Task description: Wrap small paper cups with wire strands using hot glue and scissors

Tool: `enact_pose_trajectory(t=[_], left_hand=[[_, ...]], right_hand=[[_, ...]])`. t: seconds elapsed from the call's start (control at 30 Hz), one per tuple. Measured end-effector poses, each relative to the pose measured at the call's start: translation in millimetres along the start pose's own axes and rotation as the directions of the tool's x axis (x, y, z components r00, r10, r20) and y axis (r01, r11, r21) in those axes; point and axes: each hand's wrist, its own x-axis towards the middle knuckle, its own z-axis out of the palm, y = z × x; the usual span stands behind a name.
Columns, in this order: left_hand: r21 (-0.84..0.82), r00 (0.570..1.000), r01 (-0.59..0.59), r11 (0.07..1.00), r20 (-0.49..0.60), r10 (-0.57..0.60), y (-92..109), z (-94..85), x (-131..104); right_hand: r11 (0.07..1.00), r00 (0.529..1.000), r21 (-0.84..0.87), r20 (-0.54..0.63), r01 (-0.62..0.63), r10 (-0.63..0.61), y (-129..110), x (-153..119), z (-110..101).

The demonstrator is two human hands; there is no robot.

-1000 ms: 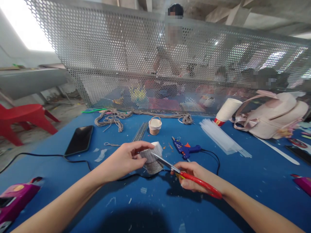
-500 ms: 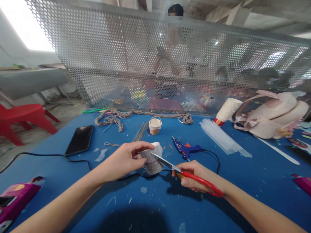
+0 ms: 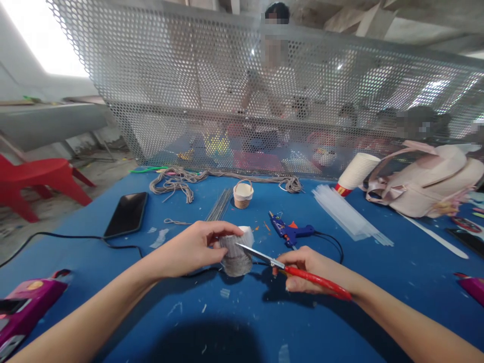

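My left hand [image 3: 206, 247] is closed around a small cup-shaped piece [image 3: 237, 263] wrapped in grey cord, with white sheer material at its top. My right hand [image 3: 306, 269] grips red-handled scissors [image 3: 315, 282]. Their blades point left, and the tips lie against the grey cord side close to my left fingertips. Just beyond the piece is a blue glue gun [image 3: 290, 229] lying on its side. A small finished-looking basket [image 3: 242, 195] with a handle and white lining stands farther back.
Grey cord [image 3: 174, 184] lies along the back of the blue table [image 3: 212, 327], near thin grey sticks [image 3: 220, 204]. A phone [image 3: 126, 214] is at left; clear strips [image 3: 351, 214], stacked paper cups [image 3: 357, 171] and a pink backpack [image 3: 434, 179] are at right. A perforated metal screen [image 3: 227, 101] stands behind.
The piece has tilted slightly in my left hand, its base now a little lower. The scissors and my right hand have shifted slightly right, with the tips still at the cord.
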Motion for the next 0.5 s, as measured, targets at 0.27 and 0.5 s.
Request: enact_pose_trajectory(t=[0.27, 0.5], left_hand=[[0.017, 0.997, -0.042, 0.999, 0.062, 0.041, -0.9, -2.5, -0.4], [0.034, 0.991, -0.069, 0.997, 0.118, 0.064, -0.2, -4.5, -2.5]], right_hand=[[0.998, 0.997, 0.004, 0.06, -0.058, 0.058, -3.9, -1.8, -5.0], [0.995, 0.991, 0.029, 0.097, -0.1, 0.097, -1.1, -1.0, -7.5]])
